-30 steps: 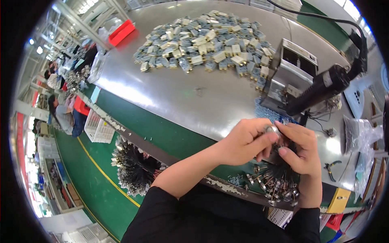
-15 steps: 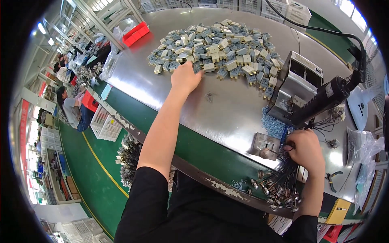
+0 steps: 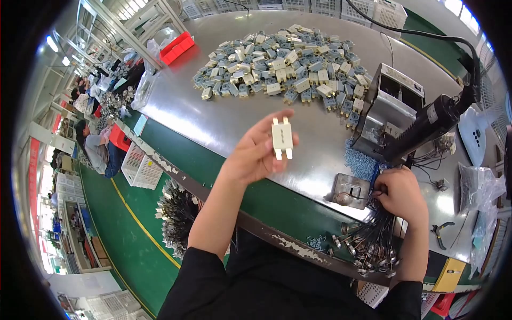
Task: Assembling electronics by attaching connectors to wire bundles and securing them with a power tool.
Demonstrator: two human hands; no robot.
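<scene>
My left hand (image 3: 255,152) is raised over the near part of the metal table, fingers closed on a cream plastic block (image 3: 282,137) with prongs at both ends. Beyond it spreads a big pile of cream and grey blocks (image 3: 288,61) of like kind. At the right, my right hand (image 3: 400,193) curls at the top of a bundle of black wires with round metal ends (image 3: 368,248). What its fingers grip is hidden. Beside that hand sits a small metal fixture (image 3: 350,191), and behind it a heap of small bluish screws (image 3: 360,162).
A black cylindrical tool (image 3: 426,128) leans over a metal box (image 3: 389,101) at the right. Pliers (image 3: 441,234) and a clear plastic bag (image 3: 477,189) lie right of my right arm. A red bin (image 3: 177,48) stands at the far left. Another person (image 3: 96,146) sits farther left.
My left hand has come back from the pile's near edge toward me, and it now holds up a cream block. The right hand stays almost in place at the wires.
</scene>
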